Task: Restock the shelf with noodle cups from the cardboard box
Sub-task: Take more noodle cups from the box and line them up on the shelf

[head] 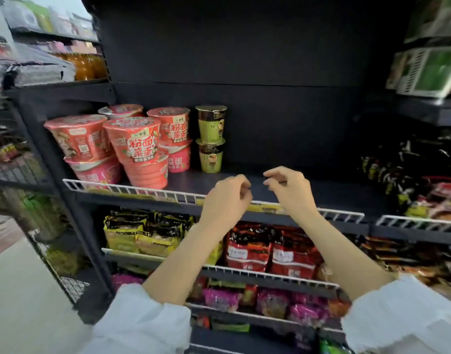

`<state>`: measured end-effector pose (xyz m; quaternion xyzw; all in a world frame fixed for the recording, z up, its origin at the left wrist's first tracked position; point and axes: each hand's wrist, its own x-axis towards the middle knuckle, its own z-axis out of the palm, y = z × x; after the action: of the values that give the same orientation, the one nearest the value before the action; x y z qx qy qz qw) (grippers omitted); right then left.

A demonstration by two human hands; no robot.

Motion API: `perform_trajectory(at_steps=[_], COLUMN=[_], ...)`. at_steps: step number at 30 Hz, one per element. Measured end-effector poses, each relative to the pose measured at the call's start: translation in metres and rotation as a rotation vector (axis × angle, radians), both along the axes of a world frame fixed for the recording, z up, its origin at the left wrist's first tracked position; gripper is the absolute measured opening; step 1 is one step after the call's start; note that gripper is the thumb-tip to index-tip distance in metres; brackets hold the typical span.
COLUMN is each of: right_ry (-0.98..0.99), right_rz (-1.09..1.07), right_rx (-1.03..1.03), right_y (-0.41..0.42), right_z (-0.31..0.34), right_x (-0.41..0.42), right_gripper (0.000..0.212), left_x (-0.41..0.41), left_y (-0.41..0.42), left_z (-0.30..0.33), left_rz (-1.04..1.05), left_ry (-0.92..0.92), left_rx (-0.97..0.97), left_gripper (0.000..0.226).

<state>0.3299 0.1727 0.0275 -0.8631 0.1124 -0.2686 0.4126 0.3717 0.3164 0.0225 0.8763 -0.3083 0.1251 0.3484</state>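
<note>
Noodle cups: two kinds on the dark shelf (283, 186), all at its left end. Red cups (135, 139) stacked two high in a cluster, several stacks deep; green cups (211, 139) in a single stack of two just right of them. Right of the green stack the shelf is bare out to the far end.

Progress, as a judgement: partway. The left block is filled; more than half the shelf width remains open. The cardboard box is not in view, so how many cups are left cannot be told.

Left hand (225, 200) and right hand (288, 189) hover side by side over the white wire rail (132, 190) at the shelf front, near each other but apart. Grip on both: fingers curled loosely inward, narrow, holding nothing. Neither hand touches a cup.

Shelves below: yellow-and-black packets (140, 232) to the left, red packets (270, 251) to the right, magenta packets (270, 301) on the next tier down. Dark packets (398, 164) crowd the bay to the right.
</note>
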Motion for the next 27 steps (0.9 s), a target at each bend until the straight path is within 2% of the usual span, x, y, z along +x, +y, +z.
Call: perform_trajectory(at_steps=[3,7,16,20,24,27], right_ry=[0.031,0.046,0.209,0.295,0.415,0.454], right_rz=[-0.071,-0.195,-0.427,-0.456,-0.413,-0.376], right_rx=[-0.036,-0.037,-0.013,0.003,0.041,0.047], right_y=[-0.008,-0.035,-0.159,-0.23,-0.292,-0.326], right_z=[-0.007,-0.017,-0.042,-0.069,-0.101,-0.119], right_x=[-0.067,-0.154,-0.321,-0.384,-0.425,-0.441], right_gripper=[0.016,0.016,0.018,0.021,0.026,0.028], left_x=[-0.058,-0.12,-0.26,-0.325,-0.372,-0.392], left_y=[-0.009,-0.039,-0.182,-0.258,-0.33,-0.368], left_z=[-0.003,-0.013,-0.032,-0.05,-0.08,-0.107], left_rz=[-0.077,-0.193,-0.445,-0.501,-0.469,-0.429], left_ry=[0.007,0.027,0.201,0.278,0.366,0.372], left_rx=[-0.05,-0.001,0.009,0.034,0.123,0.228], left_gripper=[0.021,0.02,0.024,0.026,0.023,0.034])
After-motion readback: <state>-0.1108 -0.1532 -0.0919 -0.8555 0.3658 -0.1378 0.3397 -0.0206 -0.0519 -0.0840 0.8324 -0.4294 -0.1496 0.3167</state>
